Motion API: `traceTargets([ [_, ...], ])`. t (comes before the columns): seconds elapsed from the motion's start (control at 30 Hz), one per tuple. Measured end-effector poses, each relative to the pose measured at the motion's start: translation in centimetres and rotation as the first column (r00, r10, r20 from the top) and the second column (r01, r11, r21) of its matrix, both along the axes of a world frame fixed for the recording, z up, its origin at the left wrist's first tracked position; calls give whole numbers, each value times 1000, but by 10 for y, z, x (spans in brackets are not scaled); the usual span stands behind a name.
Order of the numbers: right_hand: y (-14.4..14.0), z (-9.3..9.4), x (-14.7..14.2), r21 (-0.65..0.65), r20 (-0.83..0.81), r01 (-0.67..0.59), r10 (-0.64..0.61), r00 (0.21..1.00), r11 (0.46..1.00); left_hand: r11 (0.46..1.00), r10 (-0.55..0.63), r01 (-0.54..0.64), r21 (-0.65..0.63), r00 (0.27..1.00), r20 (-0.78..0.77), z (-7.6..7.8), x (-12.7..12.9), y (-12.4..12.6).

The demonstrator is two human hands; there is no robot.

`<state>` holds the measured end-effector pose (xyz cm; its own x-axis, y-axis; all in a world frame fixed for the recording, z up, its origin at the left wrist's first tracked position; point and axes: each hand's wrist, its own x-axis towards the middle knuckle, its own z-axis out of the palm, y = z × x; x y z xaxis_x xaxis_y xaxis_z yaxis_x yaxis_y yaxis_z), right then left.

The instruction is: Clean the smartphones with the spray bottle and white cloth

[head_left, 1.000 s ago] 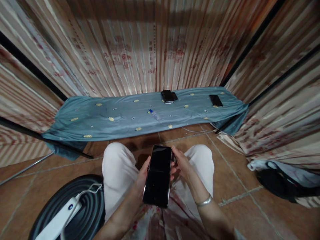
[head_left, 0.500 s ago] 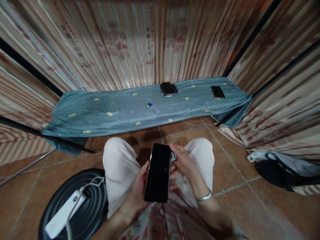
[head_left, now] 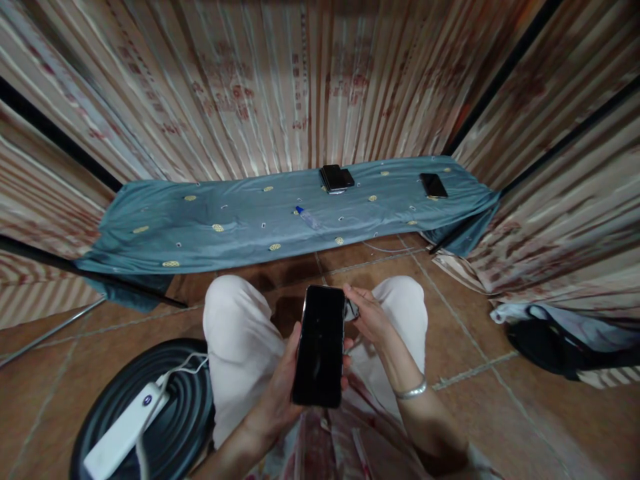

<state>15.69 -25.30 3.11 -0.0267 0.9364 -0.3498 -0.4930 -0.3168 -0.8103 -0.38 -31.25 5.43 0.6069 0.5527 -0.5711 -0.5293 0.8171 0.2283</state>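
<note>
A black smartphone (head_left: pixel 320 347) with a dark screen lies face up above my lap. My left hand (head_left: pixel 285 373) is closed round it from the left and beneath, and its fingertips show at the phone's right edge. My right hand (head_left: pixel 369 315) is beside the phone's upper right side. Its thumb and fingers pinch a small grey-white item (head_left: pixel 353 309) whose kind I cannot make out.
Ahead stands a low bench under a blue-green cloth (head_left: pixel 240 213). On it are stacked dark devices (head_left: pixel 334 177), a blue-capped clear bottle (head_left: pixel 307 217) and another dark phone (head_left: pixel 433 185). A white power strip (head_left: pixel 125 430) rests on a black round stool (head_left: pixel 187 407) at left.
The phone and both my hands have shifted slightly right. My right hand has drawn a little away from the phone's edge, and the grey-white item shows more.
</note>
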Motion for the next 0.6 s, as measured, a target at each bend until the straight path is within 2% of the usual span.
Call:
traceTargets([
  [0.1,0,5,1,26,42,10,-11,999,1000,999,7,-7,34,1000,-14,5,2,1],
  [0.27,-2,10,1,70,95,10,-17,995,998,997,-65,66,45,998,-19,4,0,1],
  [0.4,-2,11,1,111,109,-11,-1,994,994,998,-17,17,68,1000,2,1,1,0],
  [0.6,3,6,-2,108,79,59,-67,995,992,998,30,-32,61,999,42,0,1,2],
])
